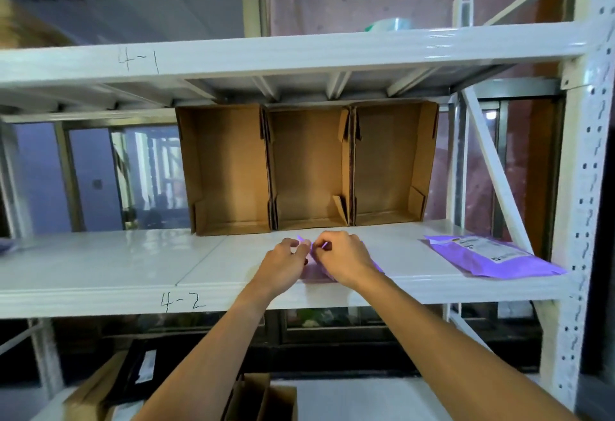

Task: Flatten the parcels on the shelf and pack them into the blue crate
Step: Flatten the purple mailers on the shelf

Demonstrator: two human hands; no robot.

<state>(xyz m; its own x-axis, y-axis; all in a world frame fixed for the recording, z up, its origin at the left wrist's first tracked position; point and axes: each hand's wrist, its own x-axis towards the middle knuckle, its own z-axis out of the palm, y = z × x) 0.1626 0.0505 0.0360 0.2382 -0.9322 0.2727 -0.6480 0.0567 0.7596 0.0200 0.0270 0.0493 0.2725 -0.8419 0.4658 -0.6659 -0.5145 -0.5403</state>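
You pinched the far edge of a small purple plastic mailer parcel point(316, 273) with your left hand point(286, 259) and right hand point(342, 261), fingers curled on the film, as it lay at the front of the white metal shelf point(100, 264) marked 4-2. A second purple labelled parcel point(489, 256) lay well apart at the shelf's right end, and three open brown cardboard boxes point(233, 167) stood behind your hands.

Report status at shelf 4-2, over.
Left hand and right hand pinch purple parcel on shelf. Second parcel lies right, untouched. Blue crate not in view. Cardboard boxes behind, apart from hands.
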